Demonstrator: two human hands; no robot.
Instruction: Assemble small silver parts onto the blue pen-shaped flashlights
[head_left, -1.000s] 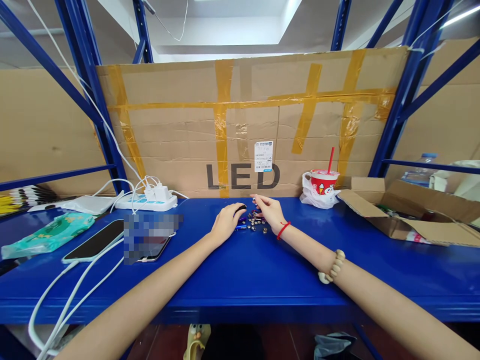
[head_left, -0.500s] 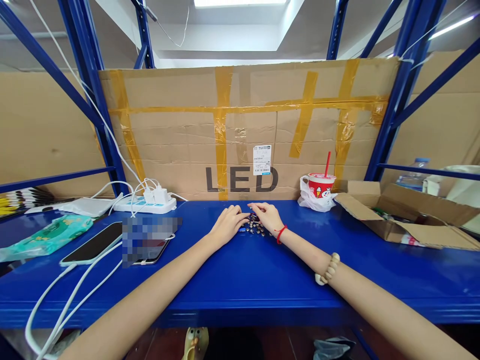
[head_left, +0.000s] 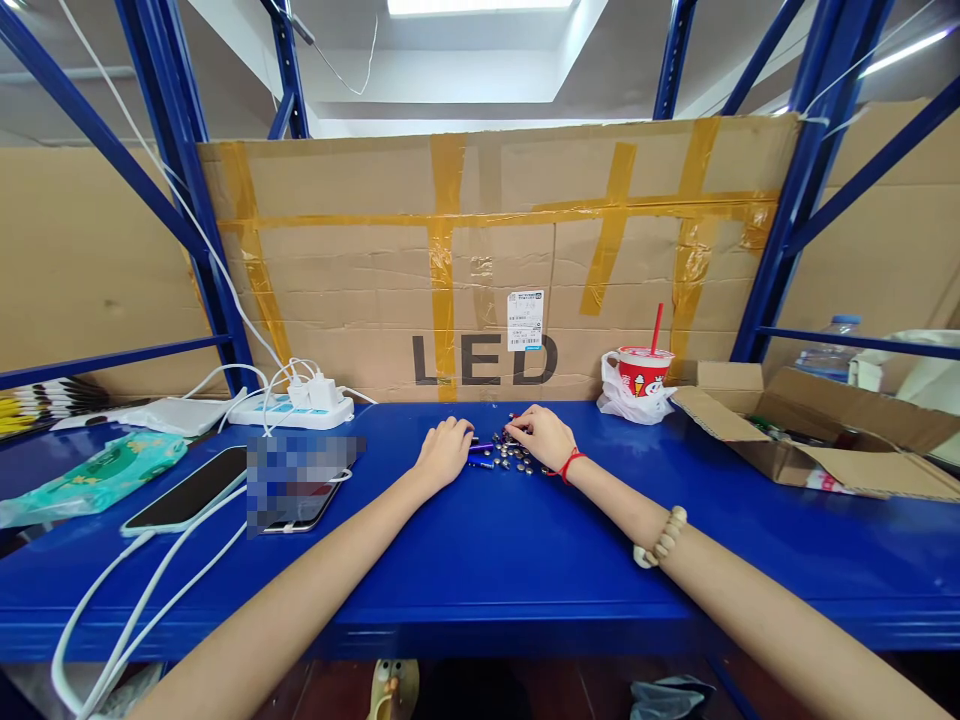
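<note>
My left hand (head_left: 444, 450) rests on the blue shelf top (head_left: 480, 560) with its fingers curled over a small dark purple tube (head_left: 481, 447). My right hand (head_left: 541, 436), with a red string at the wrist, sits just right of it, fingertips down on a heap of several small round silver button cells (head_left: 513, 458). The hands are a few centimetres apart over the heap. Whether either hand pinches a piece is too small to tell.
A taped cardboard sheet marked LED (head_left: 495, 260) closes the back. At left lie a power strip (head_left: 292, 406), two phones (head_left: 187, 490) with white cables and a teal packet (head_left: 97, 475). At right stand a red cup with straw (head_left: 643, 372) and an open carton (head_left: 817, 435).
Both hands shifted slightly within the heap: the right hand's fingertips moved from the far edge down onto the cells, and the left hand drew back a little, showing the purple tube.
</note>
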